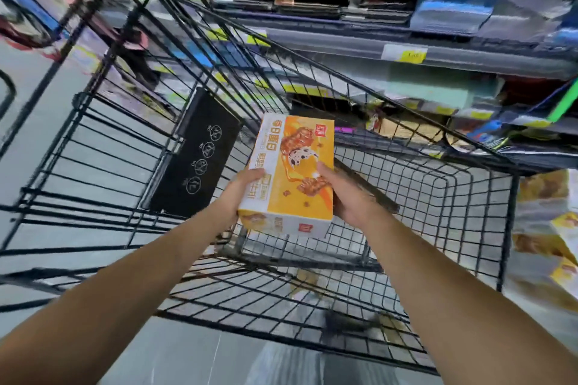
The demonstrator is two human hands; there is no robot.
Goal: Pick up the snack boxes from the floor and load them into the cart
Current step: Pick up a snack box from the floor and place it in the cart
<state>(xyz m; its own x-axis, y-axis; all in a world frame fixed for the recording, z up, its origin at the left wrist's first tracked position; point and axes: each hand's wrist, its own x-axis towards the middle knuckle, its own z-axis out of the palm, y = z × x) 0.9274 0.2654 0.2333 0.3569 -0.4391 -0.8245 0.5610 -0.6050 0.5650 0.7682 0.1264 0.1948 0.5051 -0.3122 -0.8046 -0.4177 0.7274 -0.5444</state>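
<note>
Snack box (292, 172): a long rectangular carton, orange-yellow on its broad top face with white along the sides and near end; printed with pictures of brown nutty snack pieces, a white piece with dark spots, a small red square logo at the far corner and another on the near end, and large white characters along the left edge.
Box position: held in the air between both hands, above the open basket of the cart, its long axis pointing away from the person, near end tipped slightly down.
Left hand (239, 189): fingers curled round the left long edge near the near end, thumb on top, closed on the box.
Right hand (347, 194): pressed flat against the right long side, thumb lying on the top face, fingers wrapped beneath out of sight; closed on the box.
Cart (438, 197): black wire mesh, no goods visible in the basket below the fingers; a black flap (200, 153) with white round symbols stands just left of the left hand.
Shelves (469, 59): beyond the fingers, blurred packets and yellow price tags.
Floor boxes (544, 228): right of the right hand, outside the cart, more yellow cartons, blurred.
</note>
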